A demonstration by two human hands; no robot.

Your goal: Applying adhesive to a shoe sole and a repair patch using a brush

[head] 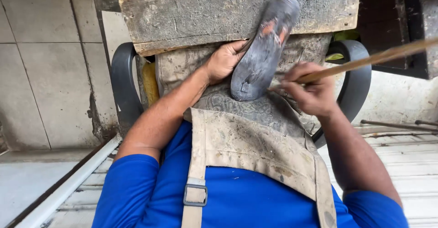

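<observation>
I see the shoe sole [264, 48] in the upper middle of the frame, sole side up, dark grey with orange patches near the toe. Its long axis runs diagonally: heel end low at centre, toe end up and to the right, resting against the worn wooden board [191, 13] across the top.

My left hand [224, 60] sits on the sole's left edge near the heel, fingers curled around it, gripping and steadying. It touches the sole directly, so it's the nearer hand.

My right hand [312, 91] is just right of the heel end, clenched around a long wooden stick [365, 61] that runs off toward the upper right of the frame. The stick's working tip points left, toward the sole's lower right edge; I can't tell whether it actually touches, the tip is hidden by fingers.

So the sole lies left and slightly up from the right hand, and the stick's axis crosses the sole's axis at an angle.

Below, a dirty beige apron [255, 141] over a blue shirt [246, 196] fills the lower frame. A dark plastic chair [123, 82] curves around both sides.
</observation>
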